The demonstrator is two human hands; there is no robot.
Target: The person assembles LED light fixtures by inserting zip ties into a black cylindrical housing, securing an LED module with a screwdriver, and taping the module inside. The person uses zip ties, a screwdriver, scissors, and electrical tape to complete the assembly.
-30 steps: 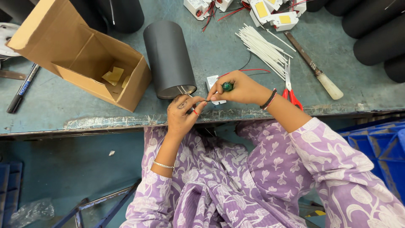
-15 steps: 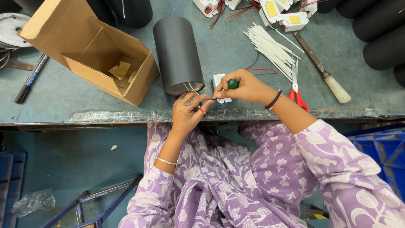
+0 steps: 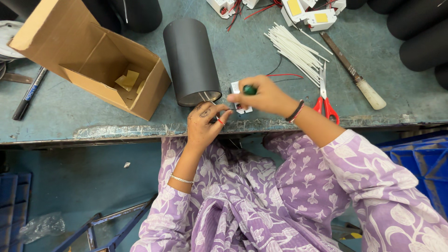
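A person in purple floral sleeves works at the near edge of a teal workbench [image 3: 280, 60]. The thing in hand is a small white connector block [image 3: 240, 99] with a red mark, lying flat near the bench edge. The left hand [image 3: 205, 122] sits just below and left of it, thumb and forefinger pinched together on something small at the block's side; what they pinch is too small to tell. The right hand [image 3: 263, 96] is closed around a green-handled screwdriver [image 3: 249, 89], its tip pointing down at the block, which lies directly under this hand's fingers.

Far left of both hands stands an open cardboard box [image 3: 100, 65], its flap raised, with a few yellowish paper scraps inside. Between the box and the hands lies a dark grey cylinder [image 3: 191, 60] on its side, its open end facing the left hand, thin wires showing inside. Right of the right hand lie red-handled scissors [image 3: 324, 100], a bundle of white sleeves [image 3: 296, 46], and a wooden-handled file [image 3: 357, 77].
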